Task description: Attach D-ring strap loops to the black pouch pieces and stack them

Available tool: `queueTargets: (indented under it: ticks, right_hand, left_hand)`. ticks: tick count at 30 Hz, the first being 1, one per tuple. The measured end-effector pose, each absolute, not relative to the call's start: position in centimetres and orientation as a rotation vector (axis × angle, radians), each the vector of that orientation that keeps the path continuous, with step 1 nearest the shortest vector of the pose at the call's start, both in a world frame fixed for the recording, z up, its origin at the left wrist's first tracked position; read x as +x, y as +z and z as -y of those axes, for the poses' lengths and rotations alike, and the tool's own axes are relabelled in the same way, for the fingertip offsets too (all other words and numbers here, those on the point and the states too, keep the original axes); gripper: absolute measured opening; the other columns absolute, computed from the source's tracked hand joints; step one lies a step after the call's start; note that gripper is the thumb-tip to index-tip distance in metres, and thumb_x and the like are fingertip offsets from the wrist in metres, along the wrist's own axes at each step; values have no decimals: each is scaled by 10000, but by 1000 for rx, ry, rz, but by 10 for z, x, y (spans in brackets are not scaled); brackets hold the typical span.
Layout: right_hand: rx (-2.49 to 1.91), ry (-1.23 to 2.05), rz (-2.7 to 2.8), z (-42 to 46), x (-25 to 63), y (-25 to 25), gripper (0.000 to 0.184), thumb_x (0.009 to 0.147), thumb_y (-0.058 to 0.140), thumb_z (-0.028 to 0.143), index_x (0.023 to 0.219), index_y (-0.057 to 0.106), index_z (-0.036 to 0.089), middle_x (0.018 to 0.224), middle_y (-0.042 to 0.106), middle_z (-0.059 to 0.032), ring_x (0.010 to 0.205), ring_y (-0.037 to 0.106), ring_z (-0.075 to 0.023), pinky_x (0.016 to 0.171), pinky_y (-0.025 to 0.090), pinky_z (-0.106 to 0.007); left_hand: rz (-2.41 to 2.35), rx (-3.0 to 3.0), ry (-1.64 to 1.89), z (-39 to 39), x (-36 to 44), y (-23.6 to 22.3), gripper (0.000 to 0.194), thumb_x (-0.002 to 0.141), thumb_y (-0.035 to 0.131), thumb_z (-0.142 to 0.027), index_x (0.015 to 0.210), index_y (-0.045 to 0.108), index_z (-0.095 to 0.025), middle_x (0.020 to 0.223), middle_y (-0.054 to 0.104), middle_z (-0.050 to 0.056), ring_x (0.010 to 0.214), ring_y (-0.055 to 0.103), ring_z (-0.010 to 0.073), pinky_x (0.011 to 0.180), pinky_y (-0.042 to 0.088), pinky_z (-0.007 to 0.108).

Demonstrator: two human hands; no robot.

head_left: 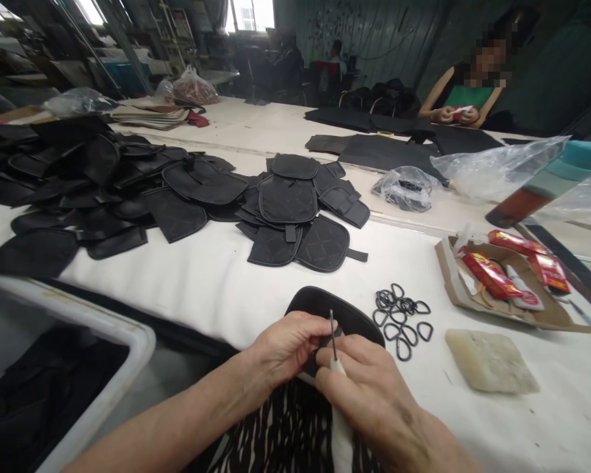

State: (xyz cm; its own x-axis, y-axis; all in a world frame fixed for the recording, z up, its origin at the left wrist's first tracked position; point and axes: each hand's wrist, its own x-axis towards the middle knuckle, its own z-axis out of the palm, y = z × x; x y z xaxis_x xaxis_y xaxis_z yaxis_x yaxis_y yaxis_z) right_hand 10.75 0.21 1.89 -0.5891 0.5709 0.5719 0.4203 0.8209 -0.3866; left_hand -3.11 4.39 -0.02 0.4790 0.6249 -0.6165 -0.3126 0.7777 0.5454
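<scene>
In front of me a black flap piece [337, 303] with a rounded, bound edge lies at the table's near edge, partly under my hands. My left hand [295, 345] is closed on the flap, thumb and fingers pinched near its middle. Wrapped in my right hand [369, 381] is an awl-like tool [333, 338] with a thin dark metal shaft pointing up and a pale handle. The shaft's tip reaches beside my left thumb. What lies between the fingertips is partly hidden. Several black D-rings [398, 315] are scattered just right of the flap.
Black flap pieces are heaped at the left [98, 177] and centre [288, 197]. To the right are a yellowish block [490, 361], a cardboard tray [448, 272] with red packets, and a tilted bottle [526, 190]. A white bin [142, 335] stands lower left. Another person sits across the table.
</scene>
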Motion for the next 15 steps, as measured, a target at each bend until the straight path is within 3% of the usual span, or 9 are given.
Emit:
queueTargets:
  ticks: [4,9,15]
  right_hand:
    - [-861,287,2220,4,112,11,294,872,366,34,674,511,196,653,625,-31,633,557,-148,590,416,-281]
    - [-1027,489,1985,11,122,0,218,841,453,39,883,530,238,822,673,-29,728,604,-172,655,453,-316]
    - [-1277,490,1721,14,119,-7,140,858,522,108,866,539,247,842,666,-22,746,604,-171,658,457,-293]
  left_hand:
    - [-916,467,705,-39,-28,-1,121,659,701,-193,591,681,-95,584,668,49,543,578,106,571,438,212]
    - [-960,437,808,-31,-23,-1,163,678,692,-270,666,709,-108,632,690,62,563,600,133,572,460,241]
    - [-987,449,1002,-21,-11,-3,161,673,710,-278,642,696,-121,670,670,39,687,604,140,719,468,255]
